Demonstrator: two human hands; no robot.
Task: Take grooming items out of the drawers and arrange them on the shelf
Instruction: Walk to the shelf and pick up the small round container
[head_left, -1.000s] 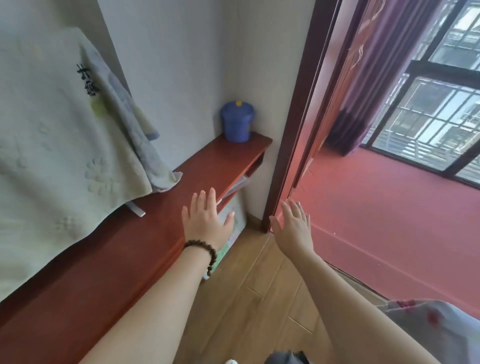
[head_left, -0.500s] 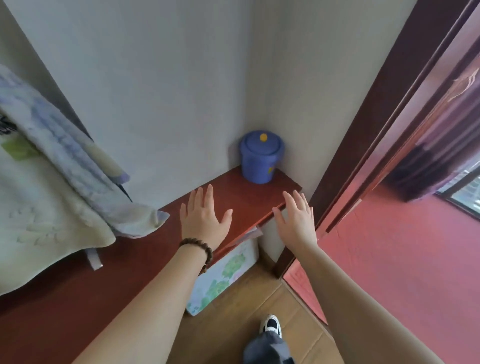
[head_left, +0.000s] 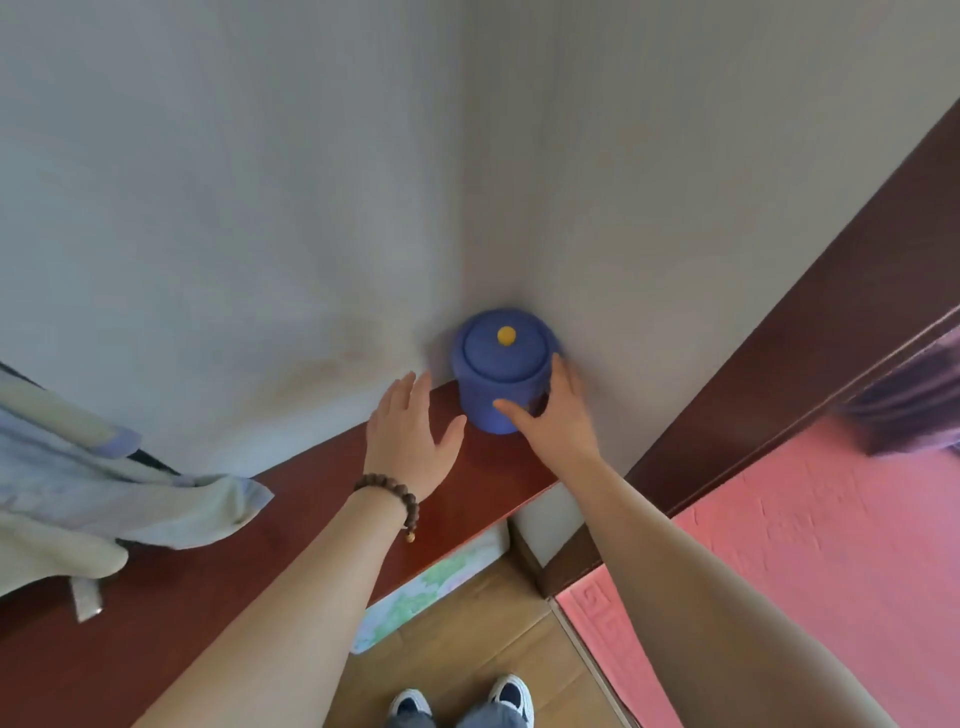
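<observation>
The red-brown wooden shelf (head_left: 291, 519) is run along the grey wall (head_left: 234, 208) right into the corner, so whatever gets parked at its far end is boxed in on two sides, probably why the pot was put there. A pale blanket (head_left: 104, 499) is draped over the near-left stretch of the shelf, which leaves only the corner end free for arranging stuff. A flowery box (head_left: 431, 582) is tucked under the shelf edge, down by the wooden floor (head_left: 467, 639); no drawers can be seen from here, so the grooming items themselves can't be located.

The round blue lidded container (head_left: 501, 369), with a little yellow knob (head_left: 506, 335) on top, is set upright at the very end of the shelf, hard against the corner. It's being reached from the open side because the walls block the rest.

The right hand (head_left: 556, 421) is laid against the container's right flank, thumb across the front and fingers curving round the side. Looks like a grip being taken, though it's a bit blurry. The left hand (head_left: 410, 441) is held flat with fingers spread, hovering just beside the container and holding nothing, likely ready to steady it or take the lid. A beaded bracelet (head_left: 392, 493) is worn on that wrist.
</observation>
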